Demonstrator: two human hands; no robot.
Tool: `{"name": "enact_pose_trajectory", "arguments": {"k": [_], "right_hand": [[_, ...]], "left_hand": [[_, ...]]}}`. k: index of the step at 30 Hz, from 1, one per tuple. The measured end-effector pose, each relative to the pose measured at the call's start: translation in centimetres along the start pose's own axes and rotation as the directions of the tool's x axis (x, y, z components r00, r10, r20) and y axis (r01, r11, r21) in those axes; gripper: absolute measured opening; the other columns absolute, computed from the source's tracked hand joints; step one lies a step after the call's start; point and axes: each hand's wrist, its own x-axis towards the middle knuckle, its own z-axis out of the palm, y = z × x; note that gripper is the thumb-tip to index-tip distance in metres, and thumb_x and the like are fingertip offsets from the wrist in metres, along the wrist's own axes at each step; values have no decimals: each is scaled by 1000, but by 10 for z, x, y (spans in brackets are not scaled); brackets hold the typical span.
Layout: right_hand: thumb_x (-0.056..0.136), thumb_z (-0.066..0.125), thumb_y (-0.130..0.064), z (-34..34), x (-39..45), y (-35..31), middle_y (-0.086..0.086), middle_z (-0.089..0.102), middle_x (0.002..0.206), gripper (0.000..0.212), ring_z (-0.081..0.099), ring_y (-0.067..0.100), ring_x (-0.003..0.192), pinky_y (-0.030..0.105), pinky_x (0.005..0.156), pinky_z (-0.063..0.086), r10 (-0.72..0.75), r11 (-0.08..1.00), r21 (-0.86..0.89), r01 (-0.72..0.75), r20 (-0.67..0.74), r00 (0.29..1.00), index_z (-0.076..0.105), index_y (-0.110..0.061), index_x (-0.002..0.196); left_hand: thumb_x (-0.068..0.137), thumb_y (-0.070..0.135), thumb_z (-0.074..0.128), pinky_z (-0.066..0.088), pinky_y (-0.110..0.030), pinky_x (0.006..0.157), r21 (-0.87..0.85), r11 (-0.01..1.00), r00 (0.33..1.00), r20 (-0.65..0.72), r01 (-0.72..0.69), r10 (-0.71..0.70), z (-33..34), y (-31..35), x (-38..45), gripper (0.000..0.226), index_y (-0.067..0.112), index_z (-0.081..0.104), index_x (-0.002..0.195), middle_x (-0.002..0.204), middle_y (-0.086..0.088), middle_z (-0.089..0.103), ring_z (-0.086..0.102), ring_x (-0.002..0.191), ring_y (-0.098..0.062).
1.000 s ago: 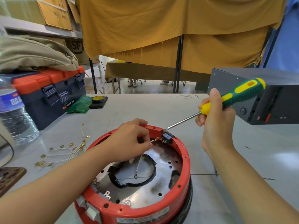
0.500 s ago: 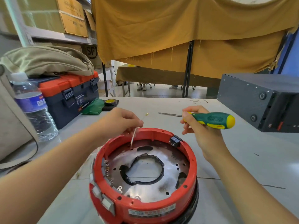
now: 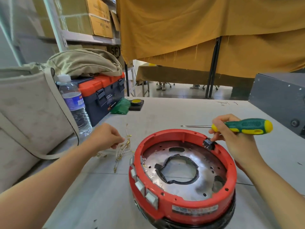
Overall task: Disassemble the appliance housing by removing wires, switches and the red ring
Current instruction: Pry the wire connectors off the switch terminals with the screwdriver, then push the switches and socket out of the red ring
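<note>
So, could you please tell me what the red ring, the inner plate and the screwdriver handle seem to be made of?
Red ring: likely moulded plastic, smooth with a soft sheen.
Inner plate: looks like bare metal, silvery, reflective, punched with holes.
Screwdriver handle: green and yellow, probably plastic or rubber; its green part looks textured.

A cardboard box (image 3: 113, 52) behind the shelf upright shows the large black letters "SF". The dark toolbox (image 3: 105, 95) with the orange lid carries white lettering on its front, and the words "WING BOX" appear at the bottom of it, though the lines above are too small to read. The water bottle (image 3: 75, 104) wears a blue label with white characters that cannot be made out. A sticker on the front of the red ring (image 3: 194, 209) bears printed lines, blurred beyond reading. Print on the stacked cartons (image 3: 99, 15) overhead is illegible.
</note>
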Motion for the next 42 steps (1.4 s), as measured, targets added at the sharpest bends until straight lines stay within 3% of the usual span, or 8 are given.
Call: {"name": "enact_pose_trajectory", "arguments": {"k": [8, 14, 18, 23, 27, 34, 36, 42], "right_hand": [[91, 60, -27, 0, 6, -7, -8, 50, 46, 16, 42, 5, 40, 13, 41, 35, -52, 989, -143, 44, -57, 997, 56, -14, 82], [87, 67, -19, -14, 9, -18, -4, 55, 51, 12, 48, 9, 45, 18, 44, 42, 61, 988, -145, -47, 91, 994, 56, -22, 90], [85, 70, -20, -31, -4, -19, -4, 54, 48, 12, 47, 9, 42, 18, 42, 41, 76, 979, -194, -61, 68, 995, 59, -24, 87], [82, 71, -4, -59, -22, -16, 2, 61, 78, 23, 58, 13, 60, 21, 59, 51, 89, 979, -195, -60, 147, 985, 65, -19, 99], [86, 52, 19, -75, -24, -5, 17, 63, 99, 46, 65, 25, 86, 31, 80, 56, 254, 942, -274, -192, 211, 944, 59, -14, 117], [96, 45, -7, -82, -22, 4, 7, 69, 80, 27, 68, 15, 69, 21, 62, 52, 463, 886, -68, -458, 123, 878, 68, -20, 103], [93, 56, -14, -80, -19, 6, 4, 60, 72, 14, 61, 8, 56, 17, 54, 48, 465, 874, -186, -448, 59, 883, 67, -22, 94], [91, 55, -20, -78, -18, 13, -2, 55, 69, 14, 51, 14, 65, 13, 49, 36, 442, 660, -713, -236, 114, 890, 61, -32, 92]], "left_hand": [[81, 33, 72, 41, -24, 57, 241, 969, 999, -5, -46, 49, 7, 3, 7, 23, 11, 70, 82, 81, -4, 68, 59, 72, -14], [88, 46, 57, 37, -5, 63, 192, 862, 882, 54, -470, 469, 10, 58, -25, 29, 27, 62, 109, 103, 11, 60, 54, 84, 2], [88, 48, 55, 28, -9, 93, 197, 748, 774, 170, -634, 610, 25, 88, -41, 41, 31, 56, 125, 131, 10, 50, 47, 116, -4], [86, 60, 49, 18, -33, 115, 252, 700, 738, 343, -668, 581, 52, 104, -44, 63, 37, 34, 143, 155, 7, 25, 24, 140, -17], [81, 75, 34, 17, -45, 116, 351, 677, 753, 439, -646, 491, 67, 105, -41, 74, 45, 19, 146, 158, 12, 10, 15, 143, -20], [78, 78, 33, 30, -45, 108, 420, 637, 762, 370, -647, 531, 76, 98, -37, 81, 41, 10, 146, 157, 14, 15, 26, 137, -22], [79, 76, 36, 34, -44, 102, 408, 662, 777, 327, -629, 537, 77, 98, -37, 81, 39, 7, 145, 153, 12, 26, 32, 133, -23], [80, 78, 26, 34, -49, 103, 508, 629, 809, 370, -588, 457, 81, 101, -35, 83, 40, -3, 148, 156, 23, -3, 22, 137, -20]]}}
